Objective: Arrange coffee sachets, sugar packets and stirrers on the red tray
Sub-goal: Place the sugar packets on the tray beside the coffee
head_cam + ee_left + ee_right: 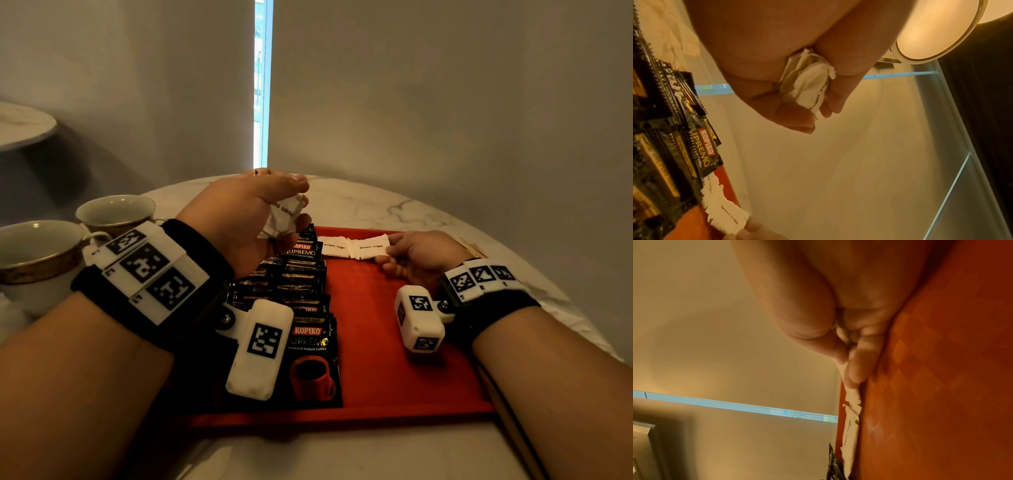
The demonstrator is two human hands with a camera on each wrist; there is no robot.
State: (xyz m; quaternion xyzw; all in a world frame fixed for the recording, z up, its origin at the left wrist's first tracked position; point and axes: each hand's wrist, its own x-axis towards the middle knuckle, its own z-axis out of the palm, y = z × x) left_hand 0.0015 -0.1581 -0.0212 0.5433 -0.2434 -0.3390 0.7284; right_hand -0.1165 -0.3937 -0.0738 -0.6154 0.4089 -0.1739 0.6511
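My right hand (416,255) pinches the right end of a sugar packet (371,247) lying crosswise at the red tray's (394,342) far edge, just right of the coffee sachets (301,291), while my left hand (246,212), hovering above that row's far end, clutches the spare packets (282,216) nearest the next slot.

Dim, warm-tinted room; daylight enters one narrow window gap (263,82); wrist views perhaps blurred, edges warped.

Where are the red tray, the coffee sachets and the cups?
Tray (383,329), head view, bare floor.
Sachets (310,337), head view, nearest sachet's front.
Cups (37,253), head view, nearer cup's rim.
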